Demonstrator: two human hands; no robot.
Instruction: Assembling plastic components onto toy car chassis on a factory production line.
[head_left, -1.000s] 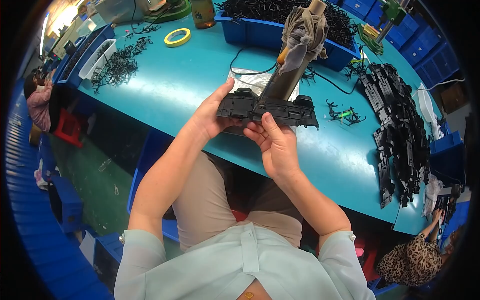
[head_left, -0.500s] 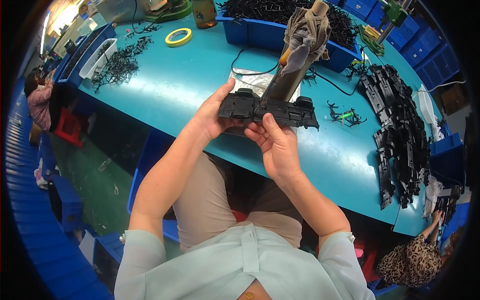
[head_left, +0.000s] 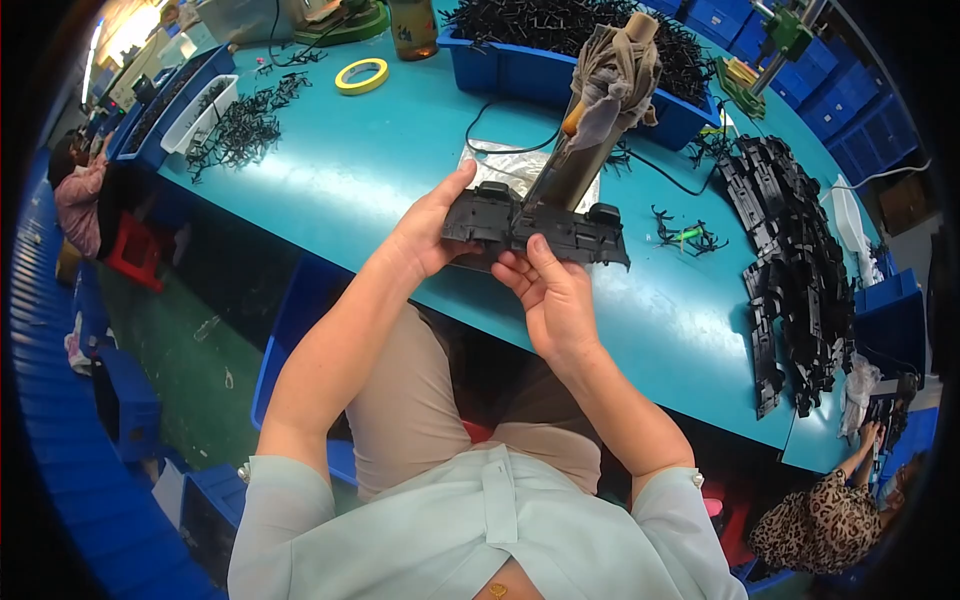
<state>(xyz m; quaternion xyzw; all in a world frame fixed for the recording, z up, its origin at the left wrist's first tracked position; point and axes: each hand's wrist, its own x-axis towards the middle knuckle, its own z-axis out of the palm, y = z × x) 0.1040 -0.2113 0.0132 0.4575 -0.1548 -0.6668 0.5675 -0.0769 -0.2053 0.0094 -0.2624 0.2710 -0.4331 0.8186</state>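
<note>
Both hands hold a long black molded plastic part (head_left: 578, 236) above the near edge of the table. My left hand (head_left: 428, 228) is closed on its left end, with the thumb pointing up beside it. Beneath the middle, my right hand (head_left: 560, 306) grips the lower edge, its thumb on the front face and fingers curled under. Directly behind the part rises a slanted metal post (head_left: 580, 172), its top wrapped in a grey cloth (head_left: 612, 80). Whether the part touches the post I cannot tell. A silvery sheet (head_left: 510, 165) lies flat behind the part.
A blue bin (head_left: 500, 68) of small black pieces stands at the back. Black molded parts (head_left: 790, 260) are piled at right. Yellow tape (head_left: 361, 76) and loose black pieces (head_left: 245, 122) lie at left. A cable (head_left: 680, 185) crosses the table. Other people sit far left and lower right.
The black plastic part has shifted slightly, its right end now a little lower and further left. Both hands keep their hold on it.
</note>
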